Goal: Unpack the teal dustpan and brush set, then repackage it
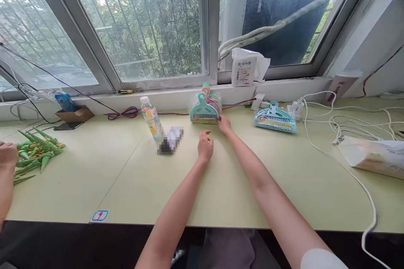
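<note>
A stack of small dustpan and brush sets (204,113) in clear plastic stands upright by the window ledge, the front one turquoise, with pink and orange handles behind. My right hand (224,125) grips the lower right corner of this stack; some of its fingers are hidden behind it. Just in front, my left hand (205,147) hovers over the table with loosely bent fingers, holding nothing. Further right, another wrapped turquoise dustpan and brush set (275,118) lies on the table, apart from both hands.
Left of the stack are a drink bottle (151,117) and a blurred-out object (170,140). White cables (360,122) and a paper bag (375,155) lie at right. Another person's hand (8,154) is at far left beside green okra-like pods (39,149). A white labelled packet (244,71) stands on the ledge.
</note>
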{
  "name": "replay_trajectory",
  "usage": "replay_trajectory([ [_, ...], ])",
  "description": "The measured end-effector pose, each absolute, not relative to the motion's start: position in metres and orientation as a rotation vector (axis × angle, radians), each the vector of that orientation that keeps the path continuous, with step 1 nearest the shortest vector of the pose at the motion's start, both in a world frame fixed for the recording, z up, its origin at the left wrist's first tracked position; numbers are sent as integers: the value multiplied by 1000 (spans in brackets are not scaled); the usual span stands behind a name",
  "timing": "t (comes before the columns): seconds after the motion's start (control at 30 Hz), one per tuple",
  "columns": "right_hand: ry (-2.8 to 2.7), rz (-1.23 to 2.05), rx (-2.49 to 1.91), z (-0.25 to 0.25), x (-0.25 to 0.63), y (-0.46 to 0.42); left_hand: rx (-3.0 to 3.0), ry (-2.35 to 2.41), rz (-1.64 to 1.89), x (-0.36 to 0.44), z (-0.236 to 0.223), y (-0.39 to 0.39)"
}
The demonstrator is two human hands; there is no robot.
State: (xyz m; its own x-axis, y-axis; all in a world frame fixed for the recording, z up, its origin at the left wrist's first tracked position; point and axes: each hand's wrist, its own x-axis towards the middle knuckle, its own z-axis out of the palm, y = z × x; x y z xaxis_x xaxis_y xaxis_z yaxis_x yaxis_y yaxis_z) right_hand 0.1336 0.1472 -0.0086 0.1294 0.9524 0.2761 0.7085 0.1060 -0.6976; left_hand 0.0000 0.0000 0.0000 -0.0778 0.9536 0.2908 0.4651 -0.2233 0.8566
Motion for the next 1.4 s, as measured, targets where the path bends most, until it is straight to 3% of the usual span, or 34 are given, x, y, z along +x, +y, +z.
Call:
replay_trajectory([
  [0.33,-1633,597,-1350,-17,163,79,1413,1911,1729,-9,7,5],
  [0.5,-1620,625,-1294,-23,199,19,1322,1591,1208,-19,11,16],
  [0.7,-1403,708,-1237,-24,238,-11,1376,873,837,-13,16,3],
  [0.8,-1409,721,-1266,-22,241,-9,1303,875,797,-9,16,-4],
  [1.07,-2052,-129,-1232,-2,217,-43,1165,1066,992,-6,15,-2],
  [1.4,-2164,-307,-1242,7,214,-50,1122,990,1173,-20,22,2],
])
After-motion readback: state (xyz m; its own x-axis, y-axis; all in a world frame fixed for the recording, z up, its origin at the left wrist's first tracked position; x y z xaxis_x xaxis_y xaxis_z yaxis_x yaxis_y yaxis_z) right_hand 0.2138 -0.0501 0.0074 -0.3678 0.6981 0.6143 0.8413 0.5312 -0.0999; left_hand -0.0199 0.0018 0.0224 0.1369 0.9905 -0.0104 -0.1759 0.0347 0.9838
